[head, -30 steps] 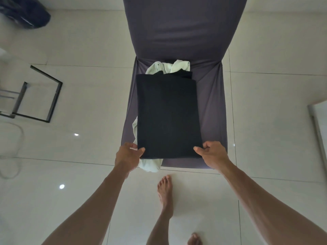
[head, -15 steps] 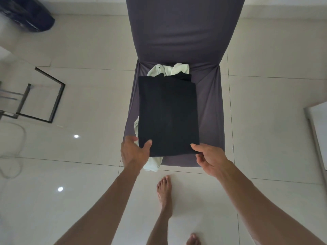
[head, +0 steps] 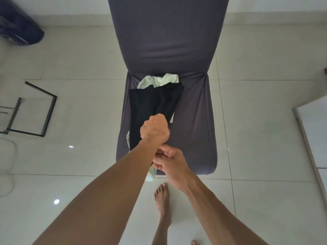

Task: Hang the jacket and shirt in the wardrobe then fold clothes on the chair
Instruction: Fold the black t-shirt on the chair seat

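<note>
A folded black garment [head: 150, 105] lies on the seat of a chair with a grey-purple cover [head: 194, 124]. Under it lies a pale green garment [head: 159, 80], showing at the back of the seat and hanging over the front edge. My left hand [head: 154, 129] is closed in a fist on the black garment's near part and has drawn it in toward the middle, so the cloth is bunched and narrower. My right hand [head: 168, 160] sits just below, under my left wrist, with its fingers pinched on cloth at the near edge; which garment it holds is hidden.
A black metal frame [head: 33, 114] stands on the pale tiled floor to the left. A dark blue bag [head: 19, 30] lies at the far left. A white panel [head: 313, 138] is at the right edge. My bare foot [head: 162, 204] is in front of the chair.
Earlier my hands held the black garment's two near corners, spread apart. Now the left hand has crossed rightward over the cloth, gathering it, and the right hand has moved left beneath it.
</note>
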`<action>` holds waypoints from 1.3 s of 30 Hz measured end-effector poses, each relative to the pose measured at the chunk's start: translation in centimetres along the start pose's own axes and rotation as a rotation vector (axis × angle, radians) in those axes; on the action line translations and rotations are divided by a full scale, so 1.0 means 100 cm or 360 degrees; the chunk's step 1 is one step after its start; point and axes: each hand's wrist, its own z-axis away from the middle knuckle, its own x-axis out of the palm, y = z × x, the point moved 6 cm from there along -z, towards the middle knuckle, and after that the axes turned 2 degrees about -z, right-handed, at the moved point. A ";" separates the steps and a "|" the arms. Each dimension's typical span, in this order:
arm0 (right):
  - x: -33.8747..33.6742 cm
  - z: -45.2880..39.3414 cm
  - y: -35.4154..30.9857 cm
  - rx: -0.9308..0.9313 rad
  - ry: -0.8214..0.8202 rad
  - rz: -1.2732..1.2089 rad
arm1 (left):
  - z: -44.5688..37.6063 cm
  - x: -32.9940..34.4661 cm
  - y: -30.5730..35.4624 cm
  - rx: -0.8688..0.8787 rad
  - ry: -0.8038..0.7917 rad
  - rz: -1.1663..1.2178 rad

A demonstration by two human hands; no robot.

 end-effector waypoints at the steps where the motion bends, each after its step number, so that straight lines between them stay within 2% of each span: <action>1: -0.009 -0.002 0.000 0.0064 0.0047 -0.0047 | 0.000 -0.003 -0.003 0.0000 0.0006 0.0066; 4: -0.045 -0.009 -0.003 0.0227 0.0475 -0.0267 | -0.002 -0.019 -0.017 -0.0053 -0.0018 0.0391; 6: -0.063 -0.015 -0.003 0.0394 0.0667 -0.0188 | -0.002 -0.036 -0.027 -0.0085 -0.0075 0.0714; 8: -0.066 -0.018 0.001 0.0632 0.0614 -0.0020 | 0.003 -0.056 -0.038 -0.0113 -0.0178 0.1124; 11: -0.046 -0.014 0.001 0.0920 0.0189 -0.0102 | 0.023 -0.084 -0.058 -0.0251 -0.0357 0.1658; 12: -0.038 -0.012 -0.002 0.0936 0.0094 -0.0204 | 0.030 -0.091 -0.068 -0.0304 -0.0387 0.1795; 14: -0.028 -0.008 -0.011 0.0892 0.0095 -0.0382 | 0.039 -0.093 -0.090 -0.0416 -0.0400 0.1939; 17: -0.013 -0.003 -0.033 0.0813 0.0173 -0.0598 | 0.050 -0.079 -0.125 -0.0617 -0.0447 0.1999; 20: -0.017 0.003 -0.062 0.0712 0.0320 -0.0404 | 0.056 -0.064 -0.150 -0.0799 -0.0481 0.1973; 23: -0.020 0.006 -0.105 0.0497 0.0440 -0.0357 | 0.050 -0.063 -0.162 -0.0861 -0.0317 0.1616; 26: -0.018 0.008 -0.146 0.0396 0.0481 -0.0193 | 0.041 -0.077 -0.148 -0.0793 -0.0279 0.1348; 29: -0.022 0.003 -0.188 0.0315 0.0499 -0.0128 | 0.023 -0.111 -0.122 -0.0704 -0.0204 0.1279; 35: -0.043 -0.009 -0.254 -0.0003 0.0441 -0.0126 | -0.010 -0.177 -0.081 -0.0485 0.0007 0.1410; 39: -0.064 -0.016 -0.255 -0.0217 0.0406 -0.0082 | -0.017 -0.175 -0.063 -0.0374 0.0082 0.1530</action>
